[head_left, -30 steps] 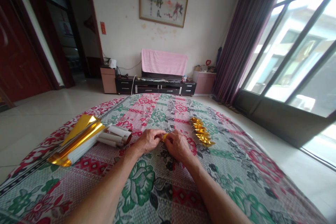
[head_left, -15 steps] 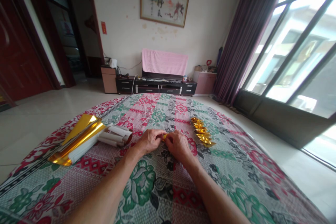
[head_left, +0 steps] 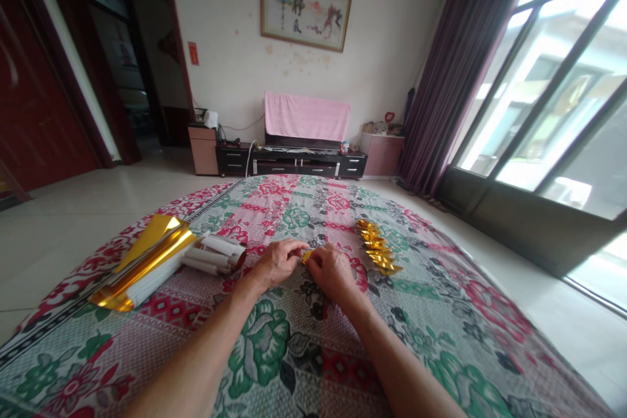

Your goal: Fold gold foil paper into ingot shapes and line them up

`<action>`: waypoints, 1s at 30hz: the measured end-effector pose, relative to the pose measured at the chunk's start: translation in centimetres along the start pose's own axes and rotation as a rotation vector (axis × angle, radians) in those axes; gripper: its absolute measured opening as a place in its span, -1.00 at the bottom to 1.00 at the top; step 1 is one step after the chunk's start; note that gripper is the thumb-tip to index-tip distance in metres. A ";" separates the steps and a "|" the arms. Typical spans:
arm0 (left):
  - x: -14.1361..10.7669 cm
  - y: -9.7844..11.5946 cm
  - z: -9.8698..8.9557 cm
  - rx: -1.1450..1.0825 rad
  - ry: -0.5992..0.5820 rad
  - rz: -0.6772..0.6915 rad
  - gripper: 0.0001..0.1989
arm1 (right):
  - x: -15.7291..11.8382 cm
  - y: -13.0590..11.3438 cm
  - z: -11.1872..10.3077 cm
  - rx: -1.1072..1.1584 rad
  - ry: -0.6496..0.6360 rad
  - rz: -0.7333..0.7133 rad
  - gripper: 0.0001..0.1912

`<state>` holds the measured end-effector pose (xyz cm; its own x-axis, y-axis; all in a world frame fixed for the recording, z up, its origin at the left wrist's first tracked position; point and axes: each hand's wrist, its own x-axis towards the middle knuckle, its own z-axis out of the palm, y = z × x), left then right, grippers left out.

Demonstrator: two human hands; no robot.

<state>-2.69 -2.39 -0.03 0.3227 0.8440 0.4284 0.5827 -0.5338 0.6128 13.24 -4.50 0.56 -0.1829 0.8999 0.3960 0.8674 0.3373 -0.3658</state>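
Note:
A small piece of gold paper (head_left: 306, 257) shows between my two hands over the middle of the table. My left hand (head_left: 280, 264) pinches at its left side, thumb and forefinger together. From the right, my right hand (head_left: 333, 269) has its fingers closed on the same piece, hiding part of it. Several folded gold pieces (head_left: 378, 247) lie in a row to the right of my hands. On the left are gold foil sheets (head_left: 157, 255), partly rolled, beside several white-backed rolled papers (head_left: 213, 255).
A patterned cloth (head_left: 259, 346) in red, green and grey covers the round table. Beyond it stand a low black cabinet (head_left: 298, 163) and a pink cloth (head_left: 307, 116) draped over a screen. Purple curtains (head_left: 450, 72) hang beside the window on the right.
The fingertips of my left hand have shifted slightly up, and a little more of the small gold piece shows. My right hand has barely moved.

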 end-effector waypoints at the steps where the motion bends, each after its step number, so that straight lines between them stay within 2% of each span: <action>1: 0.0 0.0 0.0 0.001 0.000 0.003 -0.65 | 0.0 0.0 0.0 0.000 0.000 -0.002 -0.84; 9: 0.1 0.2 0.1 -0.030 -0.034 0.029 -0.64 | 0.0 0.3 0.3 0.016 0.019 -0.008 -0.84; 14: 0.1 0.6 0.0 0.041 -0.055 0.048 -0.65 | 0.0 0.0 0.3 0.022 0.029 0.012 -0.85; 23: 0.4 0.6 0.8 0.122 -0.021 0.002 -0.69 | 0.0 0.0 -0.2 0.043 0.000 0.010 -0.86; 30: 0.4 0.9 0.7 0.152 -0.012 -0.015 -0.69 | 0.1 0.3 -0.2 0.095 0.009 0.019 -0.90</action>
<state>-1.51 -2.49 0.22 0.3213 0.8527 0.4119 0.6936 -0.5081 0.5107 13.59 -4.39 0.63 -0.1623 0.9039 0.3957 0.8226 0.3454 -0.4518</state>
